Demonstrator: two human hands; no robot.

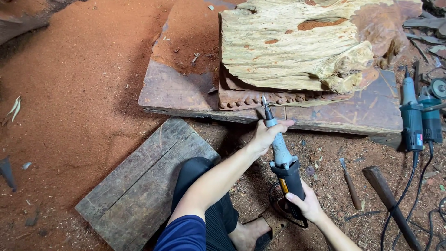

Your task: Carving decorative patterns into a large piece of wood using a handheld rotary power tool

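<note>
now the die grinder (281, 155) runs as one long line from low and near the body up and away, its bit tip (264, 101) meeting the carved lower edge (260, 99) of the pale wood block (297, 46). so the block lies straight ahead of and above both grips, along the tool's own axis. the left hand (265, 135) is the nearer one to the wood: its grip is wrapped snug around the slim grey neck of the tool, just behind the bit, arm stretched forward across the bent knee. the right hand (304, 202) sits lower, at the rear, its grip closed around the black body, wrist bent inward. the block rests on a dark slab (176, 93) that serves as the bench. off to the right of both grips, well apart, lie a chisel (349, 183), a wooden mallet handle (388, 204) and two more corded power tools (418, 118). red sawdust (79, 83) covers the ground.
</note>
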